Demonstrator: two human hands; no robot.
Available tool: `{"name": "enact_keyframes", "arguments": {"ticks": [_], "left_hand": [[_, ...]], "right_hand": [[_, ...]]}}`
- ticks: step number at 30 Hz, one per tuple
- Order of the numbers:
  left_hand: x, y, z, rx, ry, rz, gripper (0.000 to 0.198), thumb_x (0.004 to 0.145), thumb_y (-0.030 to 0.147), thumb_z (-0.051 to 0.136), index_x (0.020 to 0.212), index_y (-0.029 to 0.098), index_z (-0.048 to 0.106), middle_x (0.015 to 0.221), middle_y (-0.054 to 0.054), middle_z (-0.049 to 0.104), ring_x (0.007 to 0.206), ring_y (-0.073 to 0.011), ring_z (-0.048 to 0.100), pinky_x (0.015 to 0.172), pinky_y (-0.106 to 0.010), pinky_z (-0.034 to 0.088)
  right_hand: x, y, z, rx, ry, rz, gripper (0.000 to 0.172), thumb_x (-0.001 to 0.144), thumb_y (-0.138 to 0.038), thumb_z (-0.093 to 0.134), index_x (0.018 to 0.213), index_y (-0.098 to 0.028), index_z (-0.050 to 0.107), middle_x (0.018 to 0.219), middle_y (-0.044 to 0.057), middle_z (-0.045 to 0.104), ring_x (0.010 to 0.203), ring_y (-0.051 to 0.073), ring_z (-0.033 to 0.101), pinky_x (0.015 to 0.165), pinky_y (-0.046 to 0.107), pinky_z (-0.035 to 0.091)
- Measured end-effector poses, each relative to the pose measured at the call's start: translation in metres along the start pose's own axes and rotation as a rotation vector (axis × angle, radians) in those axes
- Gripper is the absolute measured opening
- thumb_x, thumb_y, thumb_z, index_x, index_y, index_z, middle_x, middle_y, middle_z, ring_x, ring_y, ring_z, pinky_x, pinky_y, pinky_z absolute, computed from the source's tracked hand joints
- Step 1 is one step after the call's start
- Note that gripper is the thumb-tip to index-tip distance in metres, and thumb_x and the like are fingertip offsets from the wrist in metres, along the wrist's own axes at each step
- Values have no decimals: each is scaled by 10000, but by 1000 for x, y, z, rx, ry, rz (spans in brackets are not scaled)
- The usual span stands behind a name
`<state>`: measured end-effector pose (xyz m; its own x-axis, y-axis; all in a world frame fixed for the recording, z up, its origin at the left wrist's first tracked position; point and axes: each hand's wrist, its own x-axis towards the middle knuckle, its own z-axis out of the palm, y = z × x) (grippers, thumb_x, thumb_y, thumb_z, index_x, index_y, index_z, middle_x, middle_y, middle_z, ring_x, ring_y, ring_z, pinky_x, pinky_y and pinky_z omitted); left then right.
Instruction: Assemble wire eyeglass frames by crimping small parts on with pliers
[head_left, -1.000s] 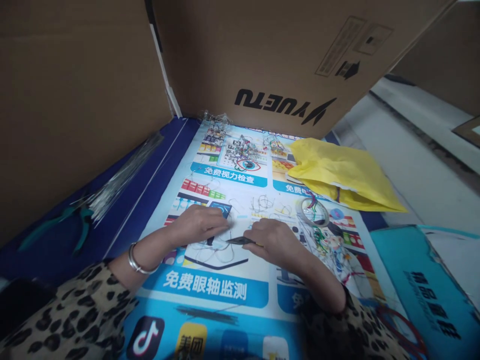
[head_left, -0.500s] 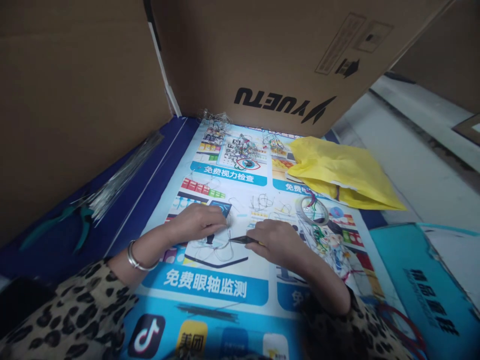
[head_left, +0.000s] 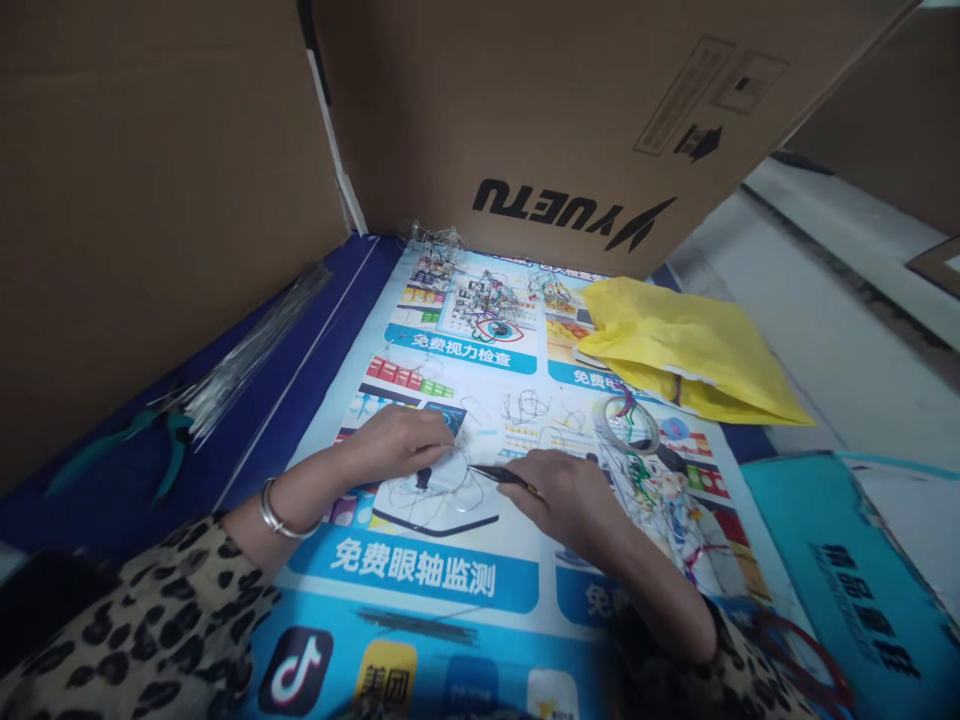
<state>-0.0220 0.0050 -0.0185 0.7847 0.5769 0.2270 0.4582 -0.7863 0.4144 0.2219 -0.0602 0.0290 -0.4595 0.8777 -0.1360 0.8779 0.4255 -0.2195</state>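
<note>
My left hand [head_left: 409, 440] is closed in a pinch, palm down, on a thin wire [head_left: 457, 505] that curls in loops over the printed sheet below it. My right hand [head_left: 566, 495] is wrapped around a dark, slim pointed tool [head_left: 491, 472] with a bit of yellow near its grip. The tool's tip points left, close to the left fingertips and the wire loops. Whether the tip touches the wire I cannot tell. Several loose thin wires [head_left: 525, 405] lie just beyond my hands.
Teal-handled pliers [head_left: 176, 455] and a bundle of straight wires [head_left: 247, 355] lie at left. A tape roll [head_left: 630, 425], a tangle of coloured wires [head_left: 667, 490] and a yellow bag [head_left: 682, 350] are at right. Cardboard walls [head_left: 570, 110] stand behind. Dark rods [head_left: 416, 625] lie in front.
The pointed tool has shifted slightly up and right, and its tip now slants upward to the left. My left hand has stayed in nearly the same place.
</note>
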Motion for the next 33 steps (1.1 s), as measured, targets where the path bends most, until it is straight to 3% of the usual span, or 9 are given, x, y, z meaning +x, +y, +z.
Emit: {"name": "enact_keyframes", "arguments": {"ticks": [12, 18, 24, 29, 33], "left_hand": [[1, 2, -1, 33, 40, -74, 180, 873, 243, 435, 858, 184, 604, 808, -12, 642, 731, -132, 595, 610, -214, 395], [1, 3, -1, 72, 36, -91, 182, 860, 240, 430, 836, 186, 603, 767, -5, 633, 706, -134, 593, 594, -219, 397], [2, 4, 0, 84, 70, -83, 174, 853, 250, 450, 808, 188, 607, 747, 3, 633, 678, -120, 585, 583, -211, 394], [2, 5, 0, 68, 76, -84, 177, 850, 235, 450, 791, 185, 610, 714, 3, 622, 654, -114, 580, 569, -208, 387], [2, 4, -1, 69, 55, -95, 171, 857, 220, 443, 835, 184, 609, 764, -10, 636, 693, -133, 588, 582, -219, 389]], "right_hand": [[2, 3, 2, -36, -42, 96, 275, 886, -390, 410, 810, -226, 617, 797, 11, 666, 718, 149, 592, 561, 241, 287], [-1, 4, -3, -61, -55, 105, 248, 876, -378, 428, 813, -220, 609, 799, 21, 655, 752, 169, 590, 583, 251, 299], [-1, -8, -12, 13, 128, 57, 260, 890, -396, 418, 933, -217, 601, 823, 33, 632, 780, 165, 565, 647, 252, 342], [14, -11, 4, -111, 160, 32, 251, 900, -365, 425, 1029, -225, 588, 842, 42, 625, 796, 177, 538, 657, 268, 327], [24, -3, 19, -236, 176, -77, 247, 898, -354, 444, 1036, -212, 591, 822, 56, 609, 796, 185, 505, 681, 298, 304]]}}
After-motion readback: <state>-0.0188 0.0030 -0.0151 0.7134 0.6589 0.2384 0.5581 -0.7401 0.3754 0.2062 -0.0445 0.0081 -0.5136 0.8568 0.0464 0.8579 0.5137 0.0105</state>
